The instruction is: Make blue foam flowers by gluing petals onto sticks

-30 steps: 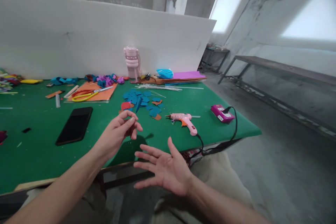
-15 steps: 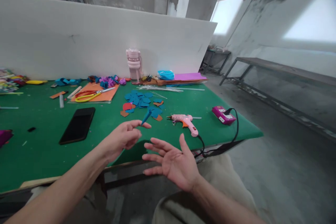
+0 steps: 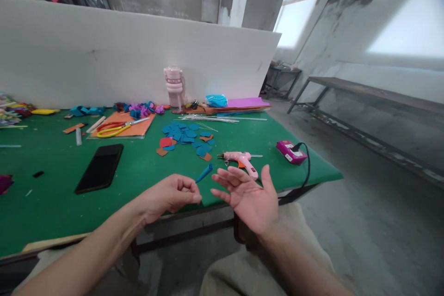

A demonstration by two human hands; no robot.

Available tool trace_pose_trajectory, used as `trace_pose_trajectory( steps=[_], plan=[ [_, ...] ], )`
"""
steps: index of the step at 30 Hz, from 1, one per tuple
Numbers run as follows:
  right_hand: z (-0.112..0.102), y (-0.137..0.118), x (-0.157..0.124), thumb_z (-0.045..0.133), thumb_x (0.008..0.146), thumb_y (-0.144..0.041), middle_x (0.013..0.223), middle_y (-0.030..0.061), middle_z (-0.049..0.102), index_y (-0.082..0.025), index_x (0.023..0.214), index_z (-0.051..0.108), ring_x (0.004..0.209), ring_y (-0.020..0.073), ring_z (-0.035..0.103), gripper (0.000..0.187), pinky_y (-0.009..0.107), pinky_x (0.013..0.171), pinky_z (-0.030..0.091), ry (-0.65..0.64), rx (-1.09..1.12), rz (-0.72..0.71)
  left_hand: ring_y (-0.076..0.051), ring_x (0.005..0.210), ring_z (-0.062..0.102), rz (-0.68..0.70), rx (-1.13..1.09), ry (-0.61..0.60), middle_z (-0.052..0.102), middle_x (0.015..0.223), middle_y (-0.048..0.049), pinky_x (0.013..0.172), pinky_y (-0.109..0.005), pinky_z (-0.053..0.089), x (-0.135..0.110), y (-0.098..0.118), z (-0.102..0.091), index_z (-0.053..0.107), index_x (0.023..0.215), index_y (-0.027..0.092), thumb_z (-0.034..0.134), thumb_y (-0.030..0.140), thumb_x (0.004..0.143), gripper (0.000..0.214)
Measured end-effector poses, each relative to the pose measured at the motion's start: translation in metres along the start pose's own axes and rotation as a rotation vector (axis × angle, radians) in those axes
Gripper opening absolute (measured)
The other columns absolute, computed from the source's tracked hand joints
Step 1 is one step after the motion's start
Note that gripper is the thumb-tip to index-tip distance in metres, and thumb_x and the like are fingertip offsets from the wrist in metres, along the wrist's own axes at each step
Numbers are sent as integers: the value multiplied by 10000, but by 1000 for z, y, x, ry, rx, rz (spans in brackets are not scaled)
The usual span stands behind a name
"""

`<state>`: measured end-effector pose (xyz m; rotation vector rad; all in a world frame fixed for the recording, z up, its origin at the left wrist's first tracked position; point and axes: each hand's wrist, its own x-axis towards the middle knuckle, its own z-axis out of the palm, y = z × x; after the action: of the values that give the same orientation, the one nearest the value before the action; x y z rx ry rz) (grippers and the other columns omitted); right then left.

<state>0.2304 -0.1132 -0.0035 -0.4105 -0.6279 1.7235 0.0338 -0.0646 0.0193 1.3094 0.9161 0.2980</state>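
Note:
My left hand is closed, thumb and forefinger pressed together near the table's front edge. What its fingertips pinch, if anything, is too small to make out. A thin rolled blue piece shows just beyond its knuckles; I cannot tell whether it touches the hand or lies on the green table. To the right, my right hand is palm up with its fingers spread, holding nothing. Behind it lies a pink glue gun. Cut blue pieces are scattered farther back, with some orange ones and a red one.
Left of my hands lies a black phone. Scissors rest on an orange sheet. A pink bottle stands against the white board. Thin wires lie near the back, and a purple power socket sits at the right.
The rolled blue piece, earlier at my left forefinger, is now farther right beyond the knuckles. My left forefinger has bent in to the thumb. My right hand has shifted right and up, still spread.

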Motion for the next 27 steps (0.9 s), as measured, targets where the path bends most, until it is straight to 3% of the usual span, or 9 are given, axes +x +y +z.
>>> trace_pose_trajectory(
  steps=[7, 12, 14, 17, 19, 21, 22, 25, 27],
  plan=[
    [-10, -11, 3, 234, 780, -632, 943, 73, 654, -185, 862, 654, 963, 244, 565, 618, 413, 841, 411, 104, -37, -84, -44, 441, 186, 50, 15, -46, 304, 471, 71, 402, -205, 122, -12, 13, -13, 538, 638, 131, 638, 326, 650, 219],
    [-22, -23, 9, 349, 798, -535, 848, 89, 641, -138, 804, 635, 749, 185, 600, 490, 320, 660, 463, 261, -296, -100, -47, 451, 207, 64, 47, -38, 317, 476, 67, 411, -207, 144, -13, 12, -16, 542, 632, 132, 644, 316, 653, 211],
    [-30, -31, 11, 432, 788, -464, 897, 76, 621, -149, 849, 611, 736, 161, 587, 367, 297, 651, 455, 433, -462, -272, -47, 453, 215, 69, 63, -48, 327, 477, 65, 414, -208, 147, -13, 13, -18, 546, 630, 130, 646, 319, 651, 215],
    [-40, -40, 13, 526, 754, -358, 991, 40, 572, -191, 928, 567, 844, 139, 547, 245, 280, 732, 425, 742, -715, -690, -48, 454, 220, 70, 104, -78, 340, 478, 61, 421, -214, 144, -15, 15, -20, 559, 627, 124, 647, 329, 647, 224],
    [-40, -41, 12, 544, 744, -315, 986, 29, 558, -198, 949, 557, 877, 133, 521, 237, 276, 768, 402, 837, -873, -845, -50, 457, 220, 66, 140, -99, 342, 476, 60, 427, -217, 144, -17, 17, -20, 566, 624, 121, 646, 335, 646, 230],
    [-34, -36, 9, 548, 743, -302, 895, 23, 578, -191, 901, 584, 816, 134, 522, 197, 271, 741, 398, 749, -1054, -751, -51, 459, 219, 62, 165, -109, 345, 475, 60, 431, -217, 144, -19, 19, -19, 571, 621, 120, 645, 344, 643, 237],
    [-28, -31, 7, 548, 744, -302, 836, 20, 588, -187, 858, 603, 770, 135, 525, 171, 268, 715, 400, 635, -1138, -626, -52, 461, 222, 60, 174, -110, 352, 477, 59, 433, -215, 146, -19, 20, -17, 576, 623, 119, 644, 348, 642, 240],
    [-9, -8, 3, 570, 729, -285, 781, 16, 593, -191, 830, 640, 739, 138, 531, 154, 262, 695, 402, 128, -1263, -206, -53, 464, 237, 58, 183, -103, 378, 481, 55, 438, -208, 161, -18, 20, -12, 600, 639, 117, 634, 350, 646, 236],
    [4, 8, 1, 628, 677, -275, 788, 9, 579, -197, 895, 633, 734, 134, 523, 232, 252, 686, 404, -76, -1262, -97, -56, 465, 265, 63, 185, -101, 408, 484, 47, 442, -201, 186, -15, 18, -7, 620, 656, 116, 627, 343, 654, 227]
  ],
)
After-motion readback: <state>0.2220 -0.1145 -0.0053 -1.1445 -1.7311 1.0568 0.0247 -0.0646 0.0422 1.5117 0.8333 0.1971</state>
